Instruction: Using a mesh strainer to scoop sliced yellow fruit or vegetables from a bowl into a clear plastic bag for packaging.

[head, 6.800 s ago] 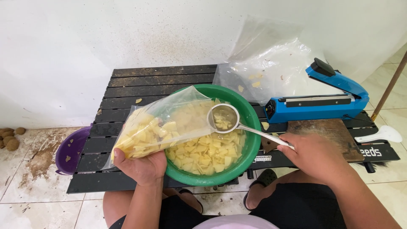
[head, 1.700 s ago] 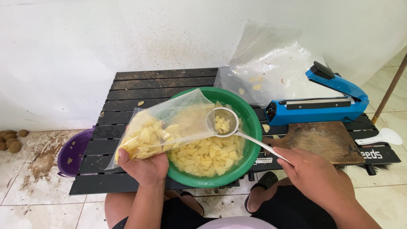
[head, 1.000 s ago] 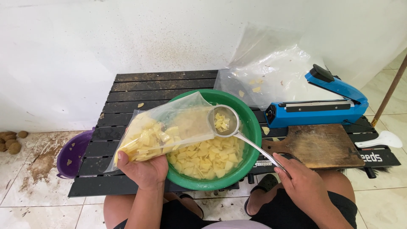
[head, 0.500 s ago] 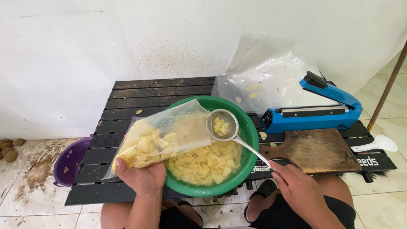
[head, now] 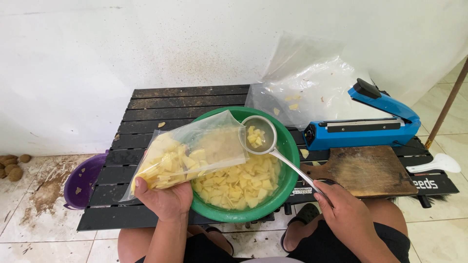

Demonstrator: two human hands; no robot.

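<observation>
**Ladle brought to the mouth of the bag**

The left hand [head: 165, 199] is closed around the bottom end of a clear plastic bag [head: 195, 153], held tilted over the green bowl [head: 287, 146], its open mouth facing 3 o'clock. The right hand [head: 343, 214] grips the handle of a metal strainer ladle [head: 259, 136], whose cup carries a few pale yellow cut pieces [head: 254, 138]. Compared with the view seconds earlier, the cup stands closer against the bag's mouth, just touching its rim, while the bag appears somewhat fuller; this suggests filling is under way, scoop by scoop. More cut pieces [head: 239, 182] lie in the bowl. At 3 o'clock of the bowl sit a blue heat sealer [head: 365, 129] and a wooden board [head: 363, 170]; a purple basket [head: 83, 180] lies at 9 o'clock.
</observation>
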